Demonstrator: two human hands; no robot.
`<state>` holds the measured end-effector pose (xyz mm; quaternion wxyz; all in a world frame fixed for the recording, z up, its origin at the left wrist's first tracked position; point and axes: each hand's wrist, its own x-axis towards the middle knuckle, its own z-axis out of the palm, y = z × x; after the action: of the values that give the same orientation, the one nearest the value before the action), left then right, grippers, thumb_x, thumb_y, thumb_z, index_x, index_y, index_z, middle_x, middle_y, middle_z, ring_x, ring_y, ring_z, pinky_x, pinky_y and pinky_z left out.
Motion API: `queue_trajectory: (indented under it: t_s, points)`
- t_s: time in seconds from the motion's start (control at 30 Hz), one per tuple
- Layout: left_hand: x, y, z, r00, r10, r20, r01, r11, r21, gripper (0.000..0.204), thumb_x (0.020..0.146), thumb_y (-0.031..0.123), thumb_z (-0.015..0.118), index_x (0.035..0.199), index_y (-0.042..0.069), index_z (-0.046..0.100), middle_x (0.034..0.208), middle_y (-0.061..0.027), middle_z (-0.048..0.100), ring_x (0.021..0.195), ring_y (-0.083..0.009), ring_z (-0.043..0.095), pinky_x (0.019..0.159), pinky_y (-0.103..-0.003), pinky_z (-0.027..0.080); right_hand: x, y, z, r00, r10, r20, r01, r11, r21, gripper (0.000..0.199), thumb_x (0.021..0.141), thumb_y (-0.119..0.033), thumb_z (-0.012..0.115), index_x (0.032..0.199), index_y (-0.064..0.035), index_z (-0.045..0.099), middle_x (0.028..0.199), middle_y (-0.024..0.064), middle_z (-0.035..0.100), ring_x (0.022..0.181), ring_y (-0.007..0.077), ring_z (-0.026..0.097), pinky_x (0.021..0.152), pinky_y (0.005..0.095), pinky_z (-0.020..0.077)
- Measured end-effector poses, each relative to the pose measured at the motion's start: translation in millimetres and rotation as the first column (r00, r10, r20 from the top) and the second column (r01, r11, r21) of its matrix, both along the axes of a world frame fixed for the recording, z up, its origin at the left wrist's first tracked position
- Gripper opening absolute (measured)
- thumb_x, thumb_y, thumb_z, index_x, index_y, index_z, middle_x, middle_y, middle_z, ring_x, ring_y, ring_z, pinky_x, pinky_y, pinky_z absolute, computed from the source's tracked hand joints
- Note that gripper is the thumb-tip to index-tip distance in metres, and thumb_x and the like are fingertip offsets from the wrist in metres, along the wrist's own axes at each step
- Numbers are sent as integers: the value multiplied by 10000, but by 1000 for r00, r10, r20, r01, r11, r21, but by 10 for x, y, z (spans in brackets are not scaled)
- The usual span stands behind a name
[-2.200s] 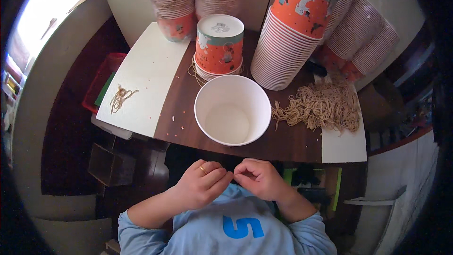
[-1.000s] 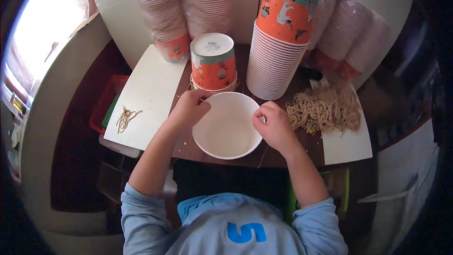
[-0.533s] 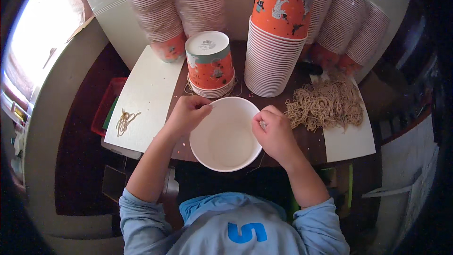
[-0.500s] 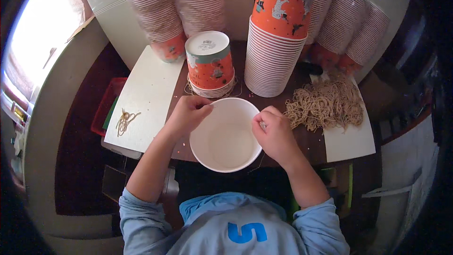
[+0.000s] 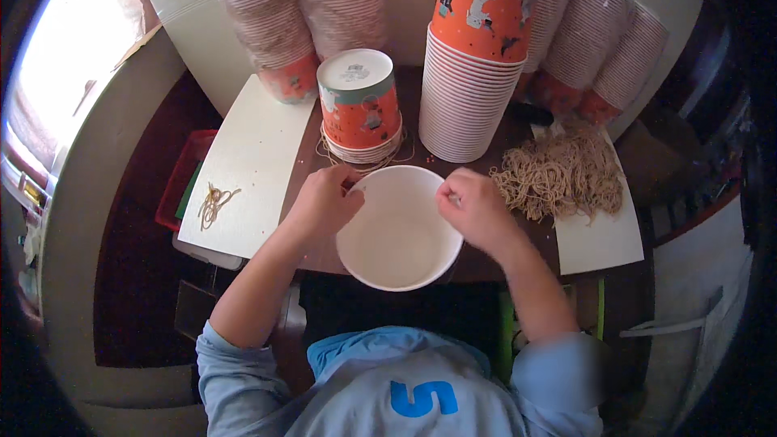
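A white-lined paper bucket [image 5: 401, 235] stands mouth up before me at the table's near edge, its inside facing me. My left hand [image 5: 328, 201] is closed at the bucket's far left rim, thumb toward the inside and the other fingers partly hidden outside. At the right rim, my right hand [image 5: 476, 204] is closed in a pinch; what lies between its fingertips is too small to make out. Just behind the bucket sits a short upside-down stack of orange and green paper buckets [image 5: 360, 109], with loose cord around its base.
A tall stack of upside-down buckets [image 5: 473, 73] rises behind my right hand. To its right lies a tangled heap of beige cords [image 5: 558, 174]. A few cords [image 5: 214, 205] rest on the white board [image 5: 247, 166] at left. Plastic-wrapped bucket stacks [image 5: 267, 24] line the back.
The bucket has shifted slightly to the right. My right hand has moved a little right with it, while my left hand has shifted only slightly along the rim.
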<state>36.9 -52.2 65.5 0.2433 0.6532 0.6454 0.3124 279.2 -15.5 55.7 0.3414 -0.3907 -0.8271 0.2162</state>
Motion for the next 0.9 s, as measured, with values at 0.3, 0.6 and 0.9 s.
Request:
queue_trajectory:
  t_s: [0.3,0.6,0.9]
  points:
    - [156,-178,36,999,36,5,-37,998,55,236,806,187,602,842,-41,649,688,-185,631,658,-272,645,618,-361,500,-29,436,201,980,120,162,-148,974,172,109,743,-87,622,774,17,609,838,146,594,770,295,602,677,351,480]
    - [33,-262,-182,896,19,443,35,993,-113,228,930,133,519,1040,-33,629,775,-49,637,659,-101,591,575,-238,473,-406,77,139,976,160,-144,-213,820,-531,154,790,-137,662,846,7,657,766,47,632,688,101,575,633,263,466]
    - [47,-195,-134,899,-11,437,49,996,-77,196,894,62,538,1015,-65,626,751,-56,632,652,-71,550,573,-223,454,-609,145,-94,988,43,-149,-121,810,-574,122,765,-145,661,779,-25,674,711,49,650,642,108,587,574,276,471]
